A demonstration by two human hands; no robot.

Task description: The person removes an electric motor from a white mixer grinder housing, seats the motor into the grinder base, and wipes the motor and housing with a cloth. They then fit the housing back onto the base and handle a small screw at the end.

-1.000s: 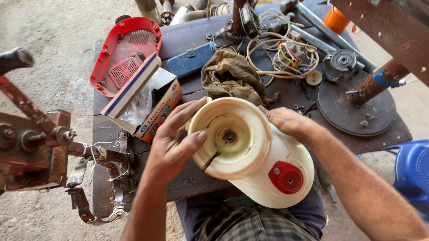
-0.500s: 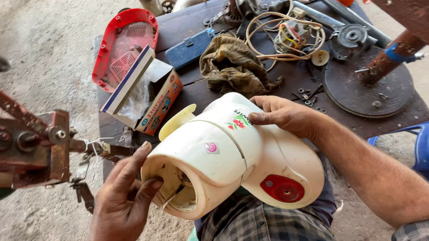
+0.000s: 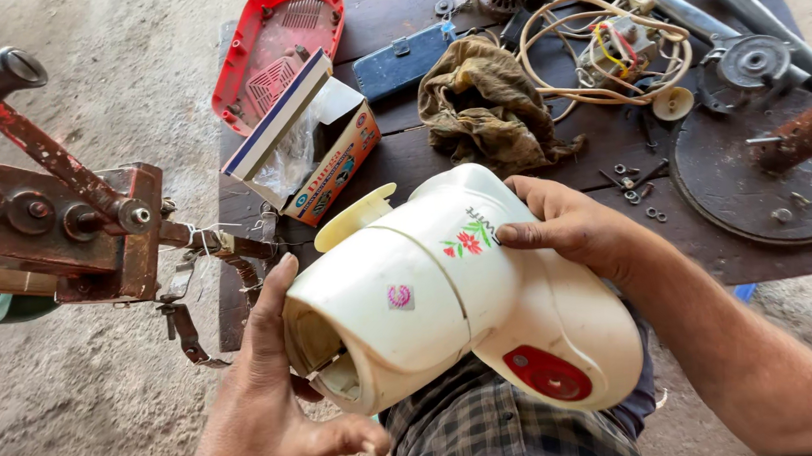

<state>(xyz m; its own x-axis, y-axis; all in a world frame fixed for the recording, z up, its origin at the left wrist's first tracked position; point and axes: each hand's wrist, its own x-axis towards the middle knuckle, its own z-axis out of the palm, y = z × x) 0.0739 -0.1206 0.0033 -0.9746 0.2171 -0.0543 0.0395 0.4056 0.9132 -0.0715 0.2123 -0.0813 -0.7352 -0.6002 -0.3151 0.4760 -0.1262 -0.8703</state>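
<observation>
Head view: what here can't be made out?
- Inside of the cream appliance body: its open end is shadowed and partly covered by the left hand.
- Right hand palm: pressed on the housing.
- Round metal plate: cut by the right edge.
- Washers: too small.

Left hand (image 3: 271, 396) enters from the lower left, back of the hand toward the camera, fingers extended upward and slightly curled, thumb spread out to the right along the lower edge of the view. Right hand (image 3: 570, 223) enters from the lower right on a bare forearm that runs diagonally up and to the left; its palm faces down, fingers bent, fingertips (image 3: 510, 236) pointing left. The two hands are apart.
</observation>
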